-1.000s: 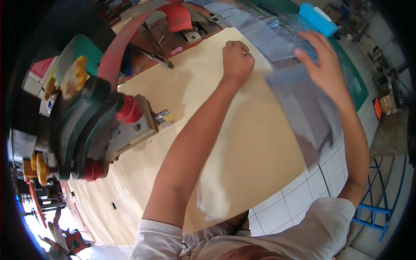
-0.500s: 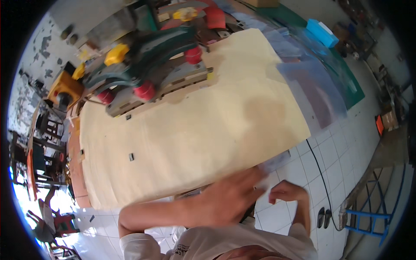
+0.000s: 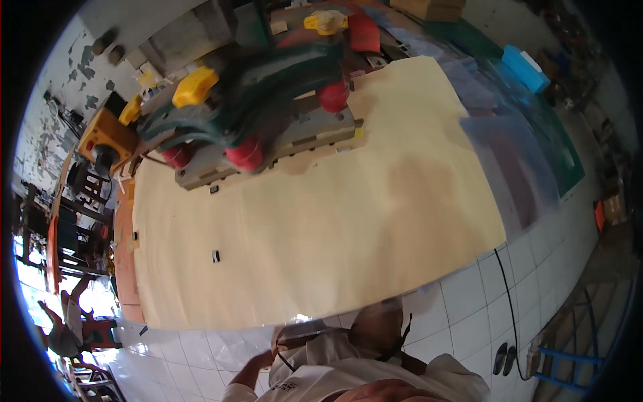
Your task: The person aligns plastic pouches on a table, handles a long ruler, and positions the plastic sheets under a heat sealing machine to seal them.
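Note:
A wide cream sheet (image 3: 301,248) covers the tabletop in front of me. My left forearm hangs low beside my body, and my left hand (image 3: 272,349) shows only in part near my left leg, below the sheet's front edge. Its fingers are hidden, so what it holds or touches cannot be made out. My right hand is out of sight; only the right sleeve and a bit of forearm show. Small dark pieces (image 3: 215,256) lie on the left part of the sheet. Neither hand touches the sheet visibly.
A dark green machine (image 3: 288,77) with red round parts, yellow knobs and a metal bar (image 3: 301,134) stands over the sheet's far left. A yellow control box (image 3: 110,137) is beside it. Translucent plastic sheets (image 3: 512,167) lie right. A black cable (image 3: 507,295) crosses the tiled floor.
My left arm, stretched across my front before, has dropped to my left side. My right hand, raised at the right, has gone from view. The view has shifted slightly.

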